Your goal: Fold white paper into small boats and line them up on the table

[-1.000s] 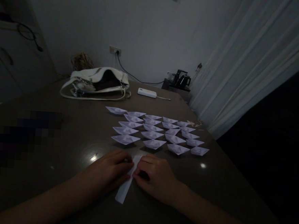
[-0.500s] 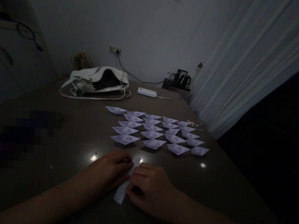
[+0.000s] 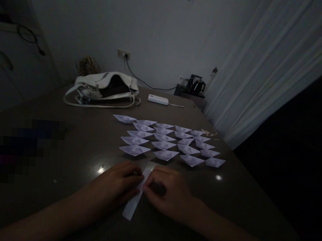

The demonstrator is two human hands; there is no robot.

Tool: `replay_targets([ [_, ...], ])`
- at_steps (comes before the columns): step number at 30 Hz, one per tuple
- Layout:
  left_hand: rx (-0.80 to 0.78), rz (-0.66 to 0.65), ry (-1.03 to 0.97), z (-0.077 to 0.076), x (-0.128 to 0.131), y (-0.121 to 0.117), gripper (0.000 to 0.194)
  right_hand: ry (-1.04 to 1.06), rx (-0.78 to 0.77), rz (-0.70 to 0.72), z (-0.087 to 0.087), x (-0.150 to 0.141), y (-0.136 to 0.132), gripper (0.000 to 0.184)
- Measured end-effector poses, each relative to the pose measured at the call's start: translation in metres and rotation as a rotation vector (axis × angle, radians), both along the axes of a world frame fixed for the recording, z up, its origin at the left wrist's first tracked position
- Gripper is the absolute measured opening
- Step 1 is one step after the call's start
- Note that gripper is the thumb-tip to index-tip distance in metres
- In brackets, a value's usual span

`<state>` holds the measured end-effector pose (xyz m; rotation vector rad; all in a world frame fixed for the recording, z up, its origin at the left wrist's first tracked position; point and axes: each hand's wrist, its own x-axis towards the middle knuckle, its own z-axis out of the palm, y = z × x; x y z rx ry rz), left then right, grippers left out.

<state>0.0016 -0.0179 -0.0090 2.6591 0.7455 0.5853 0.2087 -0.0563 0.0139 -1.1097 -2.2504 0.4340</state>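
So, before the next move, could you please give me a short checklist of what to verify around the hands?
1. Paper strip lying on the table between the hands: ok.
2. Left hand at the strip's left side: ok.
3. Right hand at the strip's right side: ok.
4. Strip pinched firmly by the right fingers: cannot tell, too dark.
5. Paper boats apart from both hands: ok, grouped beyond the strip.
6. White bag away from the hands: ok, farther back, beyond the boats.

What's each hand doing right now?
Left hand: partly curled, touching the white paper strip.
Right hand: curled, touching the same strip; whether either grips it cannot be told.
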Motion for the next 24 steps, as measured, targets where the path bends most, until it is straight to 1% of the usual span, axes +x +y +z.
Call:
replay_targets([
  [1,0.001,0.004,0.012,0.0,0.0,0.0,0.021,-0.018,0.008,-0.031,0.001,0.002,0.003,0.002],
  [2,0.001,0.009,0.02,0.0,0.001,0.0,0.021,-0.05,0.01,-0.019,0.0,0.004,0.005,0.002],
  [7,-0.004,-0.001,0.013,0.003,0.003,0.0,0.017,-0.181,0.047,0.154,-0.005,-0.001,0.001,0.004],
  [9,0.004,-0.009,0.009,0.004,0.003,0.0,0.018,-0.195,0.051,0.169,-0.007,-0.002,0.0,0.004],
  [14,0.007,0.002,0.005,0.003,0.003,0.001,0.016,-0.21,0.036,0.078,-0.008,0.001,0.007,0.004],
  [19,0.014,0.014,0.005,-0.001,0.002,0.002,0.023,-0.267,0.012,-0.061,-0.004,0.006,0.017,0.005],
  [24,0.019,0.015,0.011,0.003,0.003,0.002,0.02,-0.297,0.012,-0.176,-0.003,0.009,0.028,0.005],
])
